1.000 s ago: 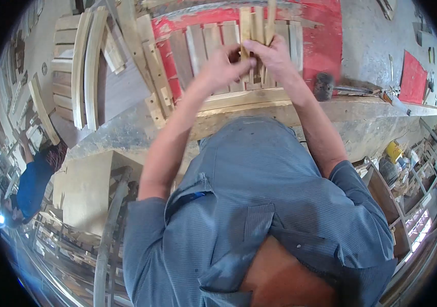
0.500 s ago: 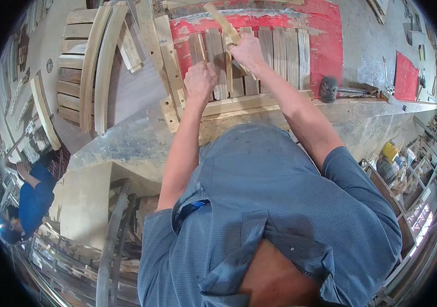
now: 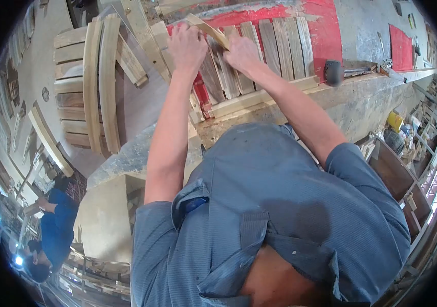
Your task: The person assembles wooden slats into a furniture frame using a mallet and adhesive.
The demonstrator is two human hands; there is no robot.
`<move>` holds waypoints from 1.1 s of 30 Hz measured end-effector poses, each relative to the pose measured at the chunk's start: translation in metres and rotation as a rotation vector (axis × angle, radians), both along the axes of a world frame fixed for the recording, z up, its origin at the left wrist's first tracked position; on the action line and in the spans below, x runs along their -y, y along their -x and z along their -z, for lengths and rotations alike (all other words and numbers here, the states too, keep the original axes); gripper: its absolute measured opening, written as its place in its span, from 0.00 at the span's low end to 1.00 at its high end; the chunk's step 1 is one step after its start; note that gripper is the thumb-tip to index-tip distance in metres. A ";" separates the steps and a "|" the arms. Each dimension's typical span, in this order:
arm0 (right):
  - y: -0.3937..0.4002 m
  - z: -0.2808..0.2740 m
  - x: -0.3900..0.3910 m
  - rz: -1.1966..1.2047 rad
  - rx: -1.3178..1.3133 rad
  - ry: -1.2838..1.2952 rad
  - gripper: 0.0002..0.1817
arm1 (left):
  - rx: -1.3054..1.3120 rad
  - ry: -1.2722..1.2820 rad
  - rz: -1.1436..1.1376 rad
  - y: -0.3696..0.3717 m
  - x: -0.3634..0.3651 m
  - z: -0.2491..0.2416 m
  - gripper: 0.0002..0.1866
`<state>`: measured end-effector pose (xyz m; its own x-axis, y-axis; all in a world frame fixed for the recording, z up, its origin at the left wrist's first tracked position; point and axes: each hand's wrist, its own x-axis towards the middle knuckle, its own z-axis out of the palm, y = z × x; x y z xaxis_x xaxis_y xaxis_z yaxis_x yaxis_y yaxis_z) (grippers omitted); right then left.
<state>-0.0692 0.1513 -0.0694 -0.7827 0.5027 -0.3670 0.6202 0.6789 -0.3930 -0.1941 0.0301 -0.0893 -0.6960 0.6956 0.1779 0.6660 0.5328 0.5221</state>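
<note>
My right hand [image 3: 243, 55] is closed around a pale wooden strip [image 3: 205, 29] that slants up and left toward my other hand. Beyond the wrist, the fingers of my left hand [image 3: 187, 47] are bent over the far left end of a row of slats; what they grip is hidden. Upright wooden slats [image 3: 282, 48] stand side by side along a pale wooden rail [image 3: 259, 97] at the near edge. Those at the left, such as a brown slat [image 3: 210, 77], lean at an angle. Red sheeting [image 3: 326, 30] lies beneath the row.
A black-headed mallet [image 3: 334, 73] lies right of the slats. On the left rests a slatted wooden panel [image 3: 72, 71] with curved rails [image 3: 108, 77]. Another person in blue [image 3: 57, 230] is at the lower left. A red piece [image 3: 400, 48] lies far right.
My left hand has moved up and left, from the near slats to their far end. The strip in my right hand has tilted lower and leftward. The left slats now lean more.
</note>
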 end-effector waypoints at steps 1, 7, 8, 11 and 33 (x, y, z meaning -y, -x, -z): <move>-0.003 0.001 -0.003 -0.001 0.003 -0.027 0.13 | 0.049 -0.017 0.054 0.011 -0.008 0.009 0.12; 0.006 0.004 -0.001 0.076 -0.106 -0.050 0.14 | 0.353 -0.098 0.123 0.008 -0.014 0.039 0.14; 0.002 0.001 -0.001 0.079 -0.111 -0.061 0.14 | 0.379 -0.161 0.134 0.013 -0.017 0.032 0.14; -0.005 -0.004 0.001 0.006 0.066 -0.034 0.15 | 0.289 -0.096 0.114 0.023 -0.021 0.044 0.13; -0.027 0.023 -0.041 0.064 -0.070 0.066 0.21 | 0.049 0.109 0.321 -0.002 -0.044 0.041 0.14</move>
